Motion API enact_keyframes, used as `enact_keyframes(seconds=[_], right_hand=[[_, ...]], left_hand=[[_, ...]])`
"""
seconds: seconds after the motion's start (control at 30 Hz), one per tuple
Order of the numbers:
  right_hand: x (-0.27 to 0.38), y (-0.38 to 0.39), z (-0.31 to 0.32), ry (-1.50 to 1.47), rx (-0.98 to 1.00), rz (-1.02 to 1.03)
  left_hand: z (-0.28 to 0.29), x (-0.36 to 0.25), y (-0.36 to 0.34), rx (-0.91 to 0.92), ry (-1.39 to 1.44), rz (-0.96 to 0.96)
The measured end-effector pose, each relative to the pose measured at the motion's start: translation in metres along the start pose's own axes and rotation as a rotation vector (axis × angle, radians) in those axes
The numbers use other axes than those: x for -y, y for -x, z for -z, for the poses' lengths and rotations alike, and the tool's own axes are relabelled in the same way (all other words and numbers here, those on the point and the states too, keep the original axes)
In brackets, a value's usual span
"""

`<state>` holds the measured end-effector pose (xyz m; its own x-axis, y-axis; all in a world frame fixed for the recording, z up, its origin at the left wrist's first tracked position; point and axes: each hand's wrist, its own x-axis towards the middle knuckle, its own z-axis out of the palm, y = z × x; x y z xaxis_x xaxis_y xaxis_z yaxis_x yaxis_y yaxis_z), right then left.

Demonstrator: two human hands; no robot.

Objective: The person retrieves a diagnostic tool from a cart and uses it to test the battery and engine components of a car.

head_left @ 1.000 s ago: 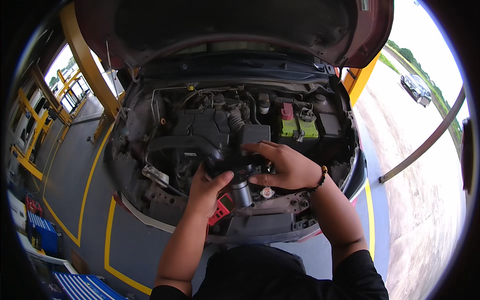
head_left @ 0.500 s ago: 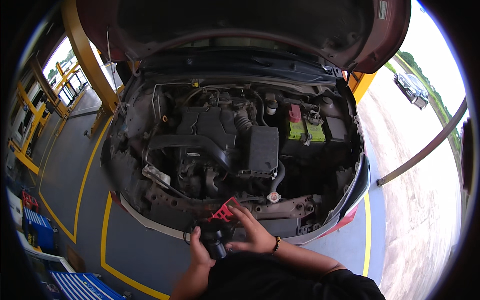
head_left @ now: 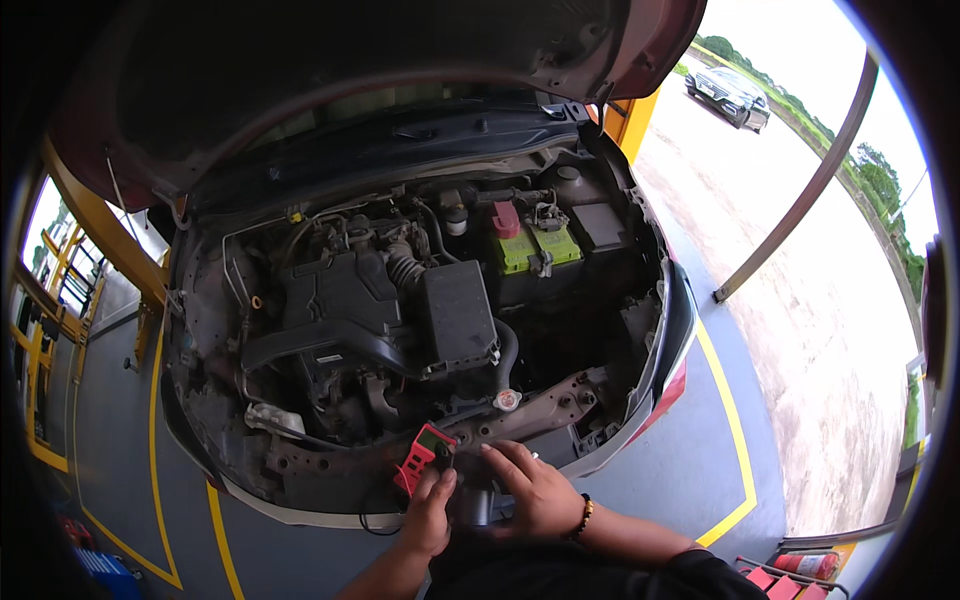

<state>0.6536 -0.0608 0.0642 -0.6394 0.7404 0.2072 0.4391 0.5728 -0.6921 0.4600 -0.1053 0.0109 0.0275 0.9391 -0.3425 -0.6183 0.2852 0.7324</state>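
Hands (head_left: 490,500) together at car front; dark cylinder (head_left: 478,505) between fingers (head_left: 505,462).

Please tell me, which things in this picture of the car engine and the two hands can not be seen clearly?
- Head view: the dark object between the left hand and right hand is mostly covered by them; its kind is unclear.
- The red tester has a screen too small to read.
- The red items at the lower right are cut by the picture's rim.
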Motion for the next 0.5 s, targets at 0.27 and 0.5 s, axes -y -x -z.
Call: enact_keyframes(seconds=[0.27, 0.5], right_hand=[[-0.166, -0.047, 0.129, -0.732, -0.482, -0.221], [-0.417, -0.177, 0.257, -0.323, -0.780, -0.506]], left_hand=[[-0.073, 0.001, -0.038, 0.078, -0.469, -0.148], [-0.112, 0.094, -0.094, -0.069, -0.425, -0.043]])
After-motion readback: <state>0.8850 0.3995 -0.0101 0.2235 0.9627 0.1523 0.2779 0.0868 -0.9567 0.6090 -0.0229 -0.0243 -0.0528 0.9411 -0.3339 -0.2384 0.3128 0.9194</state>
